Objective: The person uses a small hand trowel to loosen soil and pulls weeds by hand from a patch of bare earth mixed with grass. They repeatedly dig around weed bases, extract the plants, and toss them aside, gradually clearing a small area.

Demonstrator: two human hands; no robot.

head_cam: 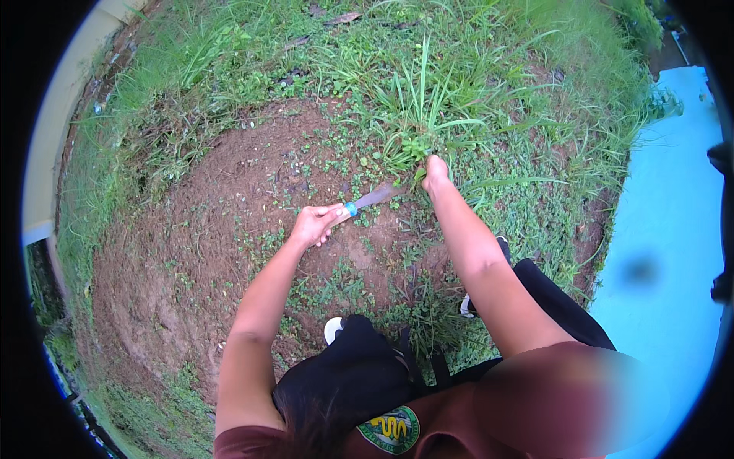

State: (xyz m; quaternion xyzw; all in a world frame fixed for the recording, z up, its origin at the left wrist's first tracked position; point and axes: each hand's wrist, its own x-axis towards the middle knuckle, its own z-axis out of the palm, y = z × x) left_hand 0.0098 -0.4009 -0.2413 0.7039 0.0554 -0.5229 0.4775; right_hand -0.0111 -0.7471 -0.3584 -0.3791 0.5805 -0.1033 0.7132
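Observation:
In my left hand (pixel 316 225) is the pale handle of a knife-like tool (pixel 374 197) with a blue band where handle meets blade. Its flat, dull metal blade points right, and the brownish tip lies close to the ground by small weeds. My right hand (pixel 436 172) is closed at the base of a grass tuft (pixel 424 115), with leafy green weeds against its fingers. The leaves and the hand itself hide most of those fingers. A short gap of soil and low weeds separates the blade tip from my right hand.
Bare brown soil (pixel 189 229) spreads to the left, with taller grass (pixel 195 63) beyond it. A light blue surface (pixel 659 189) borders the right side, and a pale wall (pixel 69 109) the far left. My white-toed shoe (pixel 334 330) is below the tool.

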